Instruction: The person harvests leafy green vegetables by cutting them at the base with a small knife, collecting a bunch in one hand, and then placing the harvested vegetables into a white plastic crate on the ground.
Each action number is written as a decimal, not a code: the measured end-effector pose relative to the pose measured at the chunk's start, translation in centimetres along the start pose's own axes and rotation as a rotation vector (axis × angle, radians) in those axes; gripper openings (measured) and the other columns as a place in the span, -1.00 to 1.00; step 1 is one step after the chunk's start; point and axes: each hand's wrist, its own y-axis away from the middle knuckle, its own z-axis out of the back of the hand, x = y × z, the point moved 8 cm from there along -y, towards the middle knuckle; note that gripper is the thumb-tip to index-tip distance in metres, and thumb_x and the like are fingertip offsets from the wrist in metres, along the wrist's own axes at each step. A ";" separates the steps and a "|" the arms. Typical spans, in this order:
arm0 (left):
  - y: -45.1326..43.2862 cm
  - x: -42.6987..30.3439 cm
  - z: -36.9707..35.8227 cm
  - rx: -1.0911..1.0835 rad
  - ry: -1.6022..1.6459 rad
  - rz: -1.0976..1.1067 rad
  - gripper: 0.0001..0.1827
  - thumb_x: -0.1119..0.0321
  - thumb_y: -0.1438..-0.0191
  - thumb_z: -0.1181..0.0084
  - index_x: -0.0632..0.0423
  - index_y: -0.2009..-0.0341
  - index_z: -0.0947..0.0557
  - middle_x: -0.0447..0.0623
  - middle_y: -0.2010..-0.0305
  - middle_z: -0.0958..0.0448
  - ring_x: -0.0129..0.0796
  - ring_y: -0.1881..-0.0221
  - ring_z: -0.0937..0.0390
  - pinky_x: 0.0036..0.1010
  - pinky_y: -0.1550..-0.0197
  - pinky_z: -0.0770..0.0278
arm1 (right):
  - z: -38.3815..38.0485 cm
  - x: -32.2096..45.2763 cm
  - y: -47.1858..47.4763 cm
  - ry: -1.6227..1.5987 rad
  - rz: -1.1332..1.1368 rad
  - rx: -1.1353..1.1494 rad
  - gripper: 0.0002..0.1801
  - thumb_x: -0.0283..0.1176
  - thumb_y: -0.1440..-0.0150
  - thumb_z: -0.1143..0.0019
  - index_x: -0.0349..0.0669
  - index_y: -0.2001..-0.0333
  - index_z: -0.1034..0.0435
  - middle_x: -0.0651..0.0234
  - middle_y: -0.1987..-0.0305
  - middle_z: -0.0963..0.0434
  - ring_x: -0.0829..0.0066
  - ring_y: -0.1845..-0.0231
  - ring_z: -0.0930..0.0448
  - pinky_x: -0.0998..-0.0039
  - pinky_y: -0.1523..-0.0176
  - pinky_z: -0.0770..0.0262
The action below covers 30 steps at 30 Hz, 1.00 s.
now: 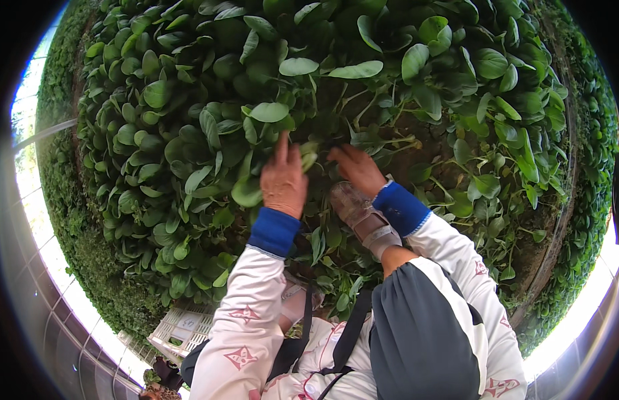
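Observation:
Leafy green plants (154, 95) with broad rounded leaves grow densely in front of me. My left hand (283, 177) reaches in among them, back of the hand up, beside pale green stems (308, 155); some fingertips are hidden by leaves, and whether it grips a plant is unclear. To its right, my right hand (357, 167) is low over the dark soil with its fingers bent; its fingertips are in shadow and no held thing shows plainly. Just below it is my shoe (350, 202). Several plants (404, 142) lean or lie over the soil on the right.
A white plastic crate (182, 327) stands at the lower left, bearing writing. Bare soil (429, 132) shows between plants at the right. A narrow track (564, 225) runs along the bed's right edge, with more greenery beyond. A metal pipe (52, 132) juts in at the left.

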 end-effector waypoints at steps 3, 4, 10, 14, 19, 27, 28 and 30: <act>1.3 4.2 -0.7 0.062 -0.029 0.041 -0.32 0.47 0.29 -0.27 0.19 -0.04 -0.41 0.11 -0.26 -0.24 0.03 0.16 -0.50 -0.22 0.18 -0.54 | -2.9 -0.2 -1.7 0.391 -0.006 0.071 -0.74 -0.39 -0.17 0.07 -0.22 0.08 -0.40 0.14 0.26 -0.45 0.16 0.36 -0.57 0.27 0.37 -0.46; 1.7 5.0 -0.8 0.051 0.002 0.060 -0.34 0.47 0.27 -0.25 0.19 -0.04 -0.41 0.11 -0.25 -0.24 0.06 0.17 -0.50 -0.19 0.18 -0.54 | -3.7 -0.4 -2.4 0.520 0.122 0.062 -0.74 -0.41 -0.16 0.07 -0.20 0.07 -0.41 0.13 0.21 -0.44 0.15 0.33 -0.57 0.26 0.35 -0.48; 3.3 8.1 -2.8 -0.021 0.110 0.159 -0.37 0.44 0.24 -0.22 0.17 -0.04 -0.40 0.16 -0.15 -0.29 0.13 0.17 -0.48 -0.13 0.20 -0.53 | -7.7 -0.6 -4.0 0.774 0.316 0.180 -0.68 -0.38 -0.13 0.03 -0.18 0.02 -0.40 0.12 0.20 -0.45 0.10 0.27 -0.57 0.23 0.29 -0.54; 3.3 7.9 -3.2 -0.070 0.166 0.170 -0.41 0.39 0.23 -0.22 0.15 0.00 -0.43 0.17 -0.07 -0.34 0.15 0.17 -0.48 -0.12 0.20 -0.52 | -8.7 -1.7 -3.6 0.781 0.449 0.122 -0.67 -0.38 -0.09 0.01 -0.18 0.04 -0.40 0.08 0.23 -0.44 0.07 0.25 -0.56 0.20 0.29 -0.54; 3.8 8.9 -3.7 -0.095 0.236 0.222 -0.49 0.36 0.22 -0.20 0.13 0.07 -0.46 0.18 -0.01 -0.38 0.19 0.15 -0.46 -0.11 0.19 -0.51 | -10.5 -2.6 -5.1 0.680 0.253 0.307 -0.73 -0.41 -0.06 -0.01 -0.22 0.14 -0.41 0.01 0.33 -0.45 -0.01 0.25 -0.55 0.13 0.26 -0.52; 2.3 6.3 -4.5 -0.062 0.466 0.204 -0.46 0.40 0.21 -0.20 0.13 0.03 -0.46 0.17 -0.04 -0.38 0.17 0.03 -0.42 -0.19 0.04 -0.46 | -10.7 -7.8 -2.2 0.557 0.312 0.439 -0.80 -0.41 -0.05 -0.02 -0.21 0.22 -0.42 0.09 0.40 -0.49 0.06 0.35 -0.55 0.13 0.29 -0.50; 3.7 7.3 -3.6 -0.057 0.456 0.241 -0.45 0.41 0.21 -0.21 0.13 0.01 -0.46 0.16 -0.06 -0.38 0.14 0.01 -0.43 -0.22 0.02 -0.46 | -10.9 -4.8 -1.5 0.566 0.505 0.425 -0.80 -0.39 -0.09 -0.02 -0.22 0.21 -0.42 0.14 0.42 -0.49 0.12 0.38 -0.55 0.17 0.30 -0.50; 5.6 8.8 -1.8 -0.016 0.627 0.265 -0.44 0.47 0.19 -0.20 0.17 -0.01 -0.45 0.12 -0.07 -0.39 0.03 0.03 -0.48 -0.31 0.01 -0.46 | -9.7 -1.2 -2.2 0.223 0.308 0.353 -0.78 -0.35 -0.16 -0.02 -0.24 0.17 -0.42 0.27 0.47 -0.48 0.29 0.42 -0.53 0.28 0.33 -0.48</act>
